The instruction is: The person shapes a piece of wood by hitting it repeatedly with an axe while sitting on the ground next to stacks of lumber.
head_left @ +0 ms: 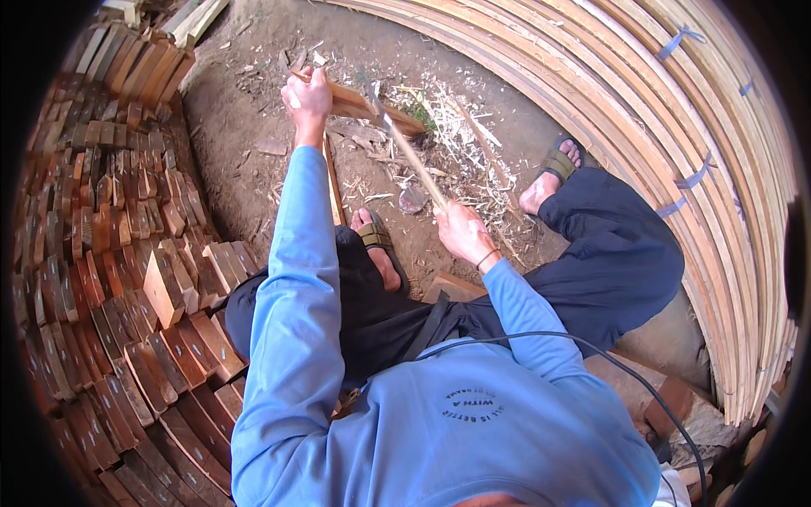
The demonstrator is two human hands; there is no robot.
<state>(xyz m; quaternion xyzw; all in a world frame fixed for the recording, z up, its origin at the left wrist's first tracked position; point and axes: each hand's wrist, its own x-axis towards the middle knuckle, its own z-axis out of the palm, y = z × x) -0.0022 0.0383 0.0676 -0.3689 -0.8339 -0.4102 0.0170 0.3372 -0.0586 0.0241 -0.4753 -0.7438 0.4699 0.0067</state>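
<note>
My left hand, its arm stretched forward, is closed round the near-left end of a wooden board. The board slants over the ground, its other end among wood shavings. In my right hand is the lower handle of a wooden-handled tool. That handle runs up and away toward the board, ending in a narrow grey metal head beside or over the board's middle. Whether the head touches the wood, and its exact kind, I cannot tell. A thin wooden strip stands below my left wrist.
Stacked short wood blocks fill the left side, close to my left arm. Long bundled planks with blue ties curve along the right. Pale shavings litter the dirt floor. My sandalled feet frame the work spot. A black cable crosses my shirt.
</note>
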